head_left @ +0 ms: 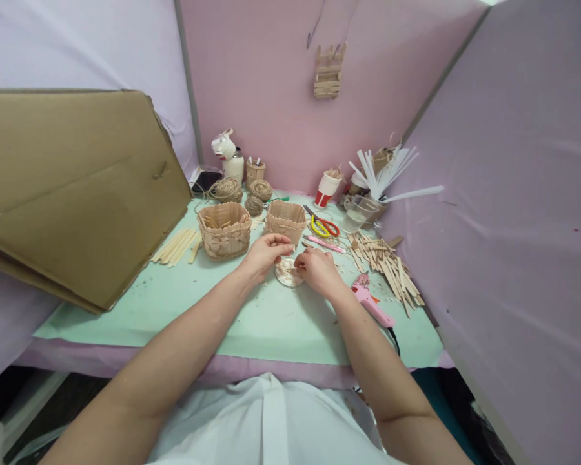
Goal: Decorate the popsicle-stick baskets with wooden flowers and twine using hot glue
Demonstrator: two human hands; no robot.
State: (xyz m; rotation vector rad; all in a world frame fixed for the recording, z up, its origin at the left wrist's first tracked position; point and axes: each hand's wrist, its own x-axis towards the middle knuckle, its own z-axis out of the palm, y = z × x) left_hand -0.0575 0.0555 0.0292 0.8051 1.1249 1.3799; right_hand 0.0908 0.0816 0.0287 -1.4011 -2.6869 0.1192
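Observation:
A small round dish (pixel 281 281) with small pale pieces in it lies on the table in front of me. My left hand (pixel 264 257) is at the dish's far left edge, fingers drawn together; whatever is between them is too small to make out. Over the right side of the dish, my right hand (pixel 319 271) has its fingertips closed down at the pale pieces, and what they grip is hidden. Just beyond my hands stands a woven wooden basket (pixel 285 223). A larger woven basket (pixel 225 236), holding thin sticks, is to its left.
Right of my hands are scissors (pixel 323 226), a pink cutter (pixel 325 244), a pink glue gun (pixel 374 307) and a pile of wooden sticks (pixel 392 268). Twine balls (pixel 226 189) and a paper cup (pixel 327 189) stand behind. A big cardboard sheet (pixel 77 194) leans at left beside flat sticks (pixel 177 247).

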